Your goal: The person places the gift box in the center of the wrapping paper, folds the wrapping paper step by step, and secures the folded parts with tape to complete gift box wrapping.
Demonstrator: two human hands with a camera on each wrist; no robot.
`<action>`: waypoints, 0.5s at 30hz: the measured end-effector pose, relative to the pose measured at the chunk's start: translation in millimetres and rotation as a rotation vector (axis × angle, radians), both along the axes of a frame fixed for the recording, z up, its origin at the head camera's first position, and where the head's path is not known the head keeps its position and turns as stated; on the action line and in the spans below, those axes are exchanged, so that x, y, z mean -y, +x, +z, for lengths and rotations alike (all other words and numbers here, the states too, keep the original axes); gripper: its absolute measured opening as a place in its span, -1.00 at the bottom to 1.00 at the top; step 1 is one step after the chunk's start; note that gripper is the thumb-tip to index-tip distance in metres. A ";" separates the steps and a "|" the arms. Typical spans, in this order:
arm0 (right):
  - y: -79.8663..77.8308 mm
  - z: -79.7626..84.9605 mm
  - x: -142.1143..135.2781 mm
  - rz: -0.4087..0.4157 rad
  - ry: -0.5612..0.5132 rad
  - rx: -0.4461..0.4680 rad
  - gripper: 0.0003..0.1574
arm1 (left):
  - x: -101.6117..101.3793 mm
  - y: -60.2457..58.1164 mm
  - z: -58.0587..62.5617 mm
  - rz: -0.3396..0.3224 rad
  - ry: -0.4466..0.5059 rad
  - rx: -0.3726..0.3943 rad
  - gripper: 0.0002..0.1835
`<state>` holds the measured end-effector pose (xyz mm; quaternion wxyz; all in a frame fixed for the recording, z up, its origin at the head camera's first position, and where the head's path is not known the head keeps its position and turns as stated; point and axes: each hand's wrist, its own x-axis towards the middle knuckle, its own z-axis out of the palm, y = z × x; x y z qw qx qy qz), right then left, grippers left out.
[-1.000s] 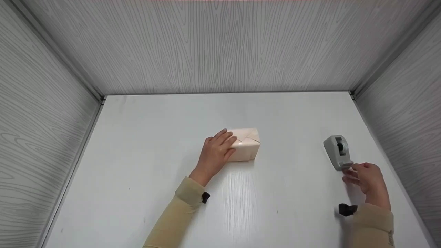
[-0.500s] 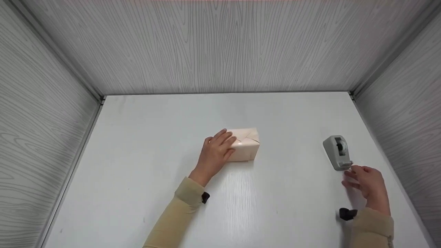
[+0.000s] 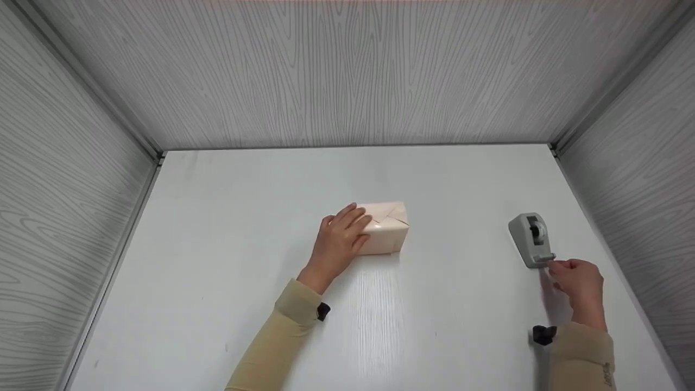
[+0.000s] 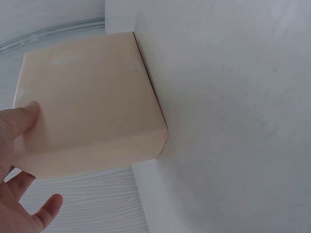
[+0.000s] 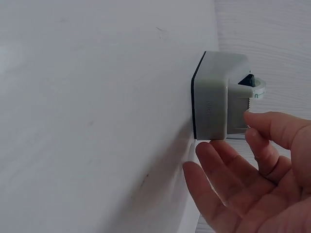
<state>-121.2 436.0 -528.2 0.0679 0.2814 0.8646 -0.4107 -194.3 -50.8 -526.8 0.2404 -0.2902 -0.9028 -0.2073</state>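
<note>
A pale pink paper-wrapped box [image 3: 386, 239], with folded flaps on its upper face, rests on the white table. My left hand [image 3: 334, 244] grips its left end, fingers over the top and thumb [image 4: 24, 119] against the near side. To the right stands a grey tape dispenser [image 3: 524, 236] with a small roll of clear tape [image 5: 259, 91]. At its toothed cutter, my right hand [image 3: 578, 279] pinches the tape end between thumb and index finger. The other fingers [image 5: 218, 179] are spread below the dispenser's front in the right wrist view. The clear strip itself barely shows.
Grey wood-grain panels [image 3: 347, 76] wall in the table [image 3: 217, 217] at the back and both sides. The dispenser stands near the right panel [image 3: 646, 163]. A black wrist strap piece [image 3: 544, 335] sticks out from the right sleeve.
My right hand dipped slightly away from the dispenser's cutter, then came back up and turned, hiding its lower fingers from the head view. The left hand and box have stayed in place.
</note>
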 end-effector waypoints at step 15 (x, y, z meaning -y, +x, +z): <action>-1.6 4.4 -2.5 0.065 0.217 0.067 -0.58 | -0.1 0.0 -1.3 -0.003 -0.014 0.007 -0.61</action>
